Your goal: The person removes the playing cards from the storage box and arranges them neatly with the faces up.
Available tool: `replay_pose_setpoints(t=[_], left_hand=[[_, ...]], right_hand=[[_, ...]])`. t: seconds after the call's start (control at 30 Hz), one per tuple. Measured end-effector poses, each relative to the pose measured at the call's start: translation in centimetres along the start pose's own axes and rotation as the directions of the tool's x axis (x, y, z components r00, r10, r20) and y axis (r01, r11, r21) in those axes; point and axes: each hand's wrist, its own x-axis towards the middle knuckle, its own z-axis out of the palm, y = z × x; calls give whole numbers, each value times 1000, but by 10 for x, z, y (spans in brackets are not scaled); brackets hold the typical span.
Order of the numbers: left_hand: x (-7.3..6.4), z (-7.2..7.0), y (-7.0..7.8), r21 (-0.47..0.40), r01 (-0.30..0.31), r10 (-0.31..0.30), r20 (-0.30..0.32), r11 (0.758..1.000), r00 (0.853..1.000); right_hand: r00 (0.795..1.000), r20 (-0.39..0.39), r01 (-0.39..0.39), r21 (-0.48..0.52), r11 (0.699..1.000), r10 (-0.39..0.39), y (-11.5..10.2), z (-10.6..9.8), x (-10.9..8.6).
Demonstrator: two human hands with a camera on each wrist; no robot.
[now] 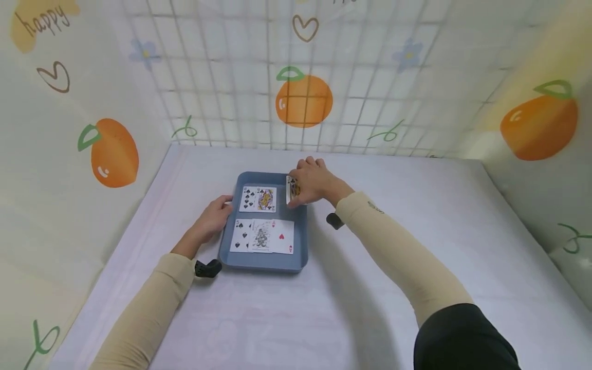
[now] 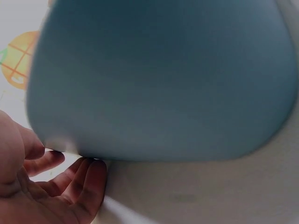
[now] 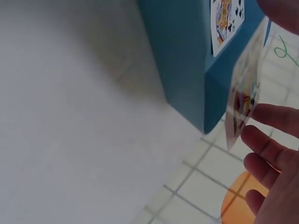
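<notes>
A blue tray (image 1: pixel 264 265) sits on the white tabletop (image 1: pixel 416 231), nearer its far edge than its near one. The person's left hand (image 1: pixel 211 218) touches the tray's left edge, its fingers loosely bent. The right hand (image 1: pixel 314 181) pinches a picture card (image 1: pixel 292 190) between thumb and fingertips, holding it tilted near the tray's far right corner. Toward the tray's far left corner lie a spade card (image 1: pixel 247 199) and a face card (image 1: pixel 266 199), partly overlapping. Along the near edge a second spade card (image 1: pixel 240 236), a joker (image 1: pixel 261 236) and a heart card (image 1: pixel 282 237) form an overlapping row.
</notes>
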Motion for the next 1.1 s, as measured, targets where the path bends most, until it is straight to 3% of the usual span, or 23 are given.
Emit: replay_pose_setpoints(t=[0.63, 1.1], left_hand=[[-2, -4, -6, 14, -5, 4, 12, 1000, 1000], [-3, 2, -5, 10, -9, 9, 11, 1000, 1000]], right_hand=[[999, 11, -50, 11, 999, 50, 26, -1, -20], [994, 36, -100, 19, 995, 99, 43, 7, -38]])
